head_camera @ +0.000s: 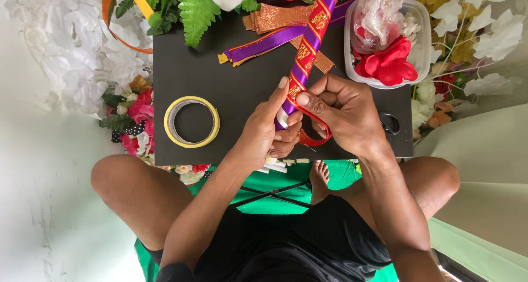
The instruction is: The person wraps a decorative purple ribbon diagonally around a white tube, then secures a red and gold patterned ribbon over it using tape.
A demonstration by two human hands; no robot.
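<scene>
Black shorts and two bare knees are seen nearest the lens, with one bare foot resting on a green mat beneath a low black board.

Above the board's near edge, both hands are closed on a purple ribbon with a red-and-gold patterned ribbon layered over it. The left hand is wrapped about the lower end, index finger extended upward along the strip. The right hand is pinched narrowly — thumb pressed onto the red edge — where the ribbon is bent back into a small loop. The strip runs up and away toward the flowers at the board's far side.

Step in hand, as judged: a fold or loop is being formed at the ribbon's near end. The next move is judged to call for a firm pinch at the crossing, so that the two layers are kept aligned.

A roll of yellow tape lies flat on the board, left of the hands and apart from them. A clear plastic tub with red petals stands at the far right; scissors are partly hidden behind the right hand. Loose purple and orange-glitter ribbons lie further back.
</scene>
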